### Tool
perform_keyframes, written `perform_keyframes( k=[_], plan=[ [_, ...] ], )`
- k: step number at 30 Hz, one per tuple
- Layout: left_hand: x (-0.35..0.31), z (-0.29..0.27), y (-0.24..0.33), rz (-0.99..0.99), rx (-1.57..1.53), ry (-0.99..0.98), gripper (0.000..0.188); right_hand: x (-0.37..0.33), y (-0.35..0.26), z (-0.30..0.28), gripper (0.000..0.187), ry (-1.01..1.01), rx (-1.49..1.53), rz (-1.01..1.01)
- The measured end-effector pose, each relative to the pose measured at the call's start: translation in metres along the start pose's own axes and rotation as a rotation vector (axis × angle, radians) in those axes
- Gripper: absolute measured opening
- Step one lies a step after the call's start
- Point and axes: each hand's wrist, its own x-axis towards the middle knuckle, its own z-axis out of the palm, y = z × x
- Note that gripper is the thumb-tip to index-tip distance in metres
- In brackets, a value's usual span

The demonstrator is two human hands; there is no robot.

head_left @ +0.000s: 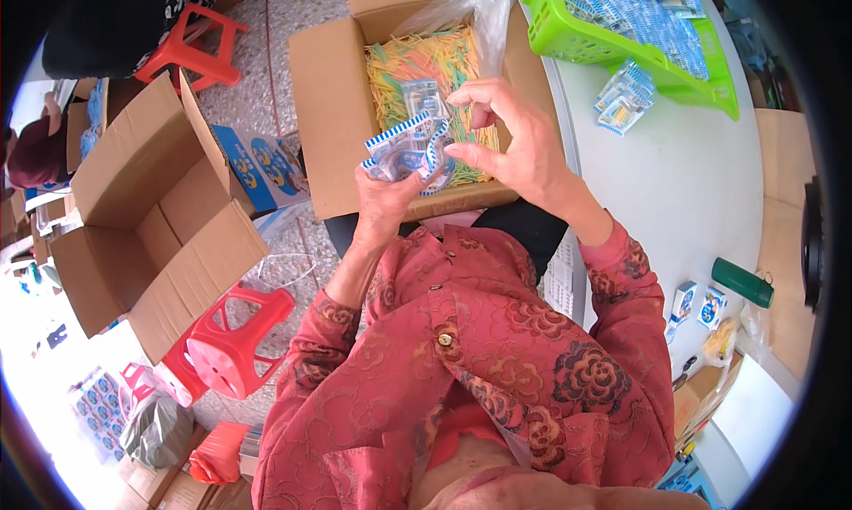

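Firmly, the left hand (386, 204) clamps a bunch of clear, blue-striped packets (408, 150) by its lower end, holding it above an open cardboard box (324, 119). The right hand (525, 142) faces the bunch from the other side, thumb and forefinger parted, tips just beside it; whether the thumb touches cannot be told. Beneath both, pastel sticks (390, 66) spread between the box's walls, its left flap folded outward. Close along the box's right side curves the edge of a white table (639, 190), reaching wide past the right forearm, with loose packets (626, 97) beside a green basket (555, 31). Leftward, speckled floor (275, 84) separates the box from an open brown carton (146, 146), red stools (232, 350) near its lower edge.
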Motion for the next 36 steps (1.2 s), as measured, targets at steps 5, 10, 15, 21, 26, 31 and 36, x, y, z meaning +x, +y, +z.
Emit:
perform_keyframes(
  k=[5,10,15,21,26,31,36],
  plan=[
    [-0.003,-0.005,-0.005,0.008,-0.018,-0.033,0.033,-0.001,0.021,0.007,0.021,-0.231,0.167,0.086],
    [-0.005,-0.005,-0.003,0.073,-0.031,-0.016,0.025,-0.001,0.020,0.012,0.014,-0.234,0.188,0.053],
    [-0.009,-0.002,0.002,0.095,-0.058,0.034,0.028,-0.005,0.019,0.016,0.011,-0.157,-0.002,-0.077],
    [-0.006,-0.009,-0.002,0.112,-0.017,0.026,0.025,-0.010,0.011,0.020,0.020,-0.074,0.145,-0.087],
    [-0.003,-0.009,-0.006,0.090,-0.067,0.057,0.026,-0.013,-0.011,0.006,0.025,0.019,0.026,-0.143],
    [-0.006,-0.008,-0.005,0.082,-0.097,0.054,0.027,-0.011,-0.008,0.006,0.027,0.001,-0.216,-0.387],
    [-0.005,-0.015,-0.007,0.032,-0.036,0.017,0.033,-0.009,-0.006,0.002,0.024,-0.044,-0.430,-0.559]
  ],
)
